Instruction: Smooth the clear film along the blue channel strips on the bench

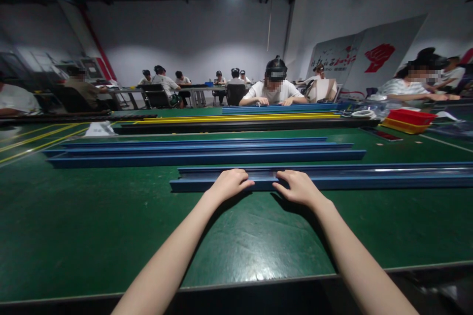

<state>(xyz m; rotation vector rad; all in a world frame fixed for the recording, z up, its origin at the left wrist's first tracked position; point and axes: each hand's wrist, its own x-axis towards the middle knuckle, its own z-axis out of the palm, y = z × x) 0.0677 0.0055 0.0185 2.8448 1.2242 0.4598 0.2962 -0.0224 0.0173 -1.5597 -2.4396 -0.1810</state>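
A long blue channel-shaped rail point(377, 183) lies across the green table in front of me and runs out of view on the right. My left hand point(229, 183) grips its near wall close to the left end, with the thumb on the near side and the fingertips hidden inside the channel. A short gap to the right, my right hand point(297, 187) holds the same wall in a similar way, thumb pointing inward. Whatever the fingers may touch inside the channel cannot be made out. Beyond it, to the left, several more blue rails point(207, 159) lie side by side.
Farther back lie a yellow strip point(236, 118) and a black rail point(251, 125). On the right are a phone point(384, 134) and a red tray point(412, 117). A co-worker point(273, 89) sits across the table point(111, 236). The table's near edge runs below my forearms.
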